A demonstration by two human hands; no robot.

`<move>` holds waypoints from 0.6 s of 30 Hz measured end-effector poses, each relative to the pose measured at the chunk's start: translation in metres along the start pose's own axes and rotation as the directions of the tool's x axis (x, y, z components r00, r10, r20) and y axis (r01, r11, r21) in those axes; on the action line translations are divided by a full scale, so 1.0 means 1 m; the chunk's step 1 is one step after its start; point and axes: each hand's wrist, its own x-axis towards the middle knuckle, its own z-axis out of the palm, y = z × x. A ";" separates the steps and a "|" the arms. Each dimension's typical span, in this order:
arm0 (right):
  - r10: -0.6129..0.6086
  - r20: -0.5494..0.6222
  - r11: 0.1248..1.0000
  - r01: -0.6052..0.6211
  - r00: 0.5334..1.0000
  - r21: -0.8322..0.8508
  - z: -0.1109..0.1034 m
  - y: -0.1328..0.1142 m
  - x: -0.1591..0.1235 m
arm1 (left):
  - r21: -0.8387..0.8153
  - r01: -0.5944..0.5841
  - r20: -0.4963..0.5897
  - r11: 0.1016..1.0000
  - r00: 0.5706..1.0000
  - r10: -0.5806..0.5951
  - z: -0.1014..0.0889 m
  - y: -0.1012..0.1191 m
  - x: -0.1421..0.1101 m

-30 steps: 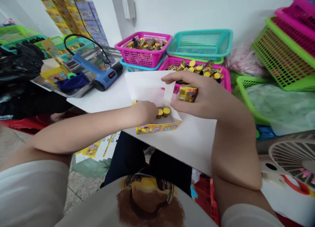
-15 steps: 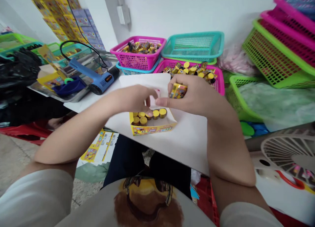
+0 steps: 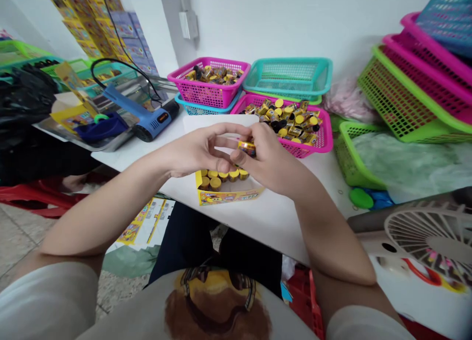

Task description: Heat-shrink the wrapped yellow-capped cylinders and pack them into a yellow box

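Note:
My right hand (image 3: pixel 271 158) is closed around a small round tub (image 3: pixel 247 148) with a printed yellow wrapper, above the table. My left hand (image 3: pixel 202 150) reaches toward it from the other side, thumb and fingers apart; its fingertips come up to the tub and the right fingers, and whether they touch the tub I cannot tell. Below both hands stands an open yellow printed box (image 3: pixel 230 197). Yellow-capped tubs (image 3: pixel 215 183) stand upright in rows along its left and back; my right hand hides its far right corner.
Beyond my hands, a pink basket (image 3: pixel 324 145) holds loose tubs; another pink basket (image 3: pixel 206 91) stands left of an upper teal basket (image 3: pixel 291 91). A blue heat gun (image 3: pixel 151 121) lies left on the white table (image 3: pixel 283 207). A fan (image 3: pixel 435 241) is at right.
My right hand has moved left and slightly down with the tub, away from the pink basket. My left hand has lifted off the tubs in the box and met the right hand.

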 end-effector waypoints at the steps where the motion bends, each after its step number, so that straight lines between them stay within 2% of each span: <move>1: -0.028 -0.020 0.999 0.029 0.999 0.020 0.003 0.001 0.000 | -0.012 0.006 -0.004 1.000 1.000 -0.006 0.002 0.001 -0.001; 4: -0.041 -0.049 0.994 0.046 0.998 0.100 0.009 0.002 0.001 | -0.077 -0.043 -0.029 0.996 0.999 0.041 0.007 0.002 -0.005; 7: 0.097 -0.037 0.966 -0.085 0.995 0.245 0.006 0.004 0.006 | -0.142 -0.102 -0.074 0.985 0.993 0.093 0.006 0.000 -0.008; 9: 0.212 0.044 0.901 -0.213 0.976 0.378 0.002 0.006 0.010 | -0.192 -0.113 -0.083 0.975 0.992 0.098 0.004 -0.003 -0.008; 11: 0.249 0.184 0.826 -0.307 0.951 0.472 -0.001 0.010 0.014 | -0.229 -0.097 -0.071 0.969 0.994 0.083 0.003 -0.008 -0.007; 12: 0.236 0.241 0.814 -0.327 0.941 0.480 -0.002 0.012 0.014 | -0.231 -0.086 -0.064 0.969 0.995 0.073 0.004 -0.010 -0.006; 14: 0.208 0.260 0.856 -0.304 0.943 0.418 -0.005 0.015 0.014 | -0.187 -0.075 -0.064 0.979 0.996 0.065 0.006 -0.014 -0.004; 18: 0.152 0.112 0.968 -0.171 0.982 0.182 -0.017 0.013 0.008 | 0.015 -0.052 -0.078 0.999 0.996 0.053 0.004 -0.015 -0.006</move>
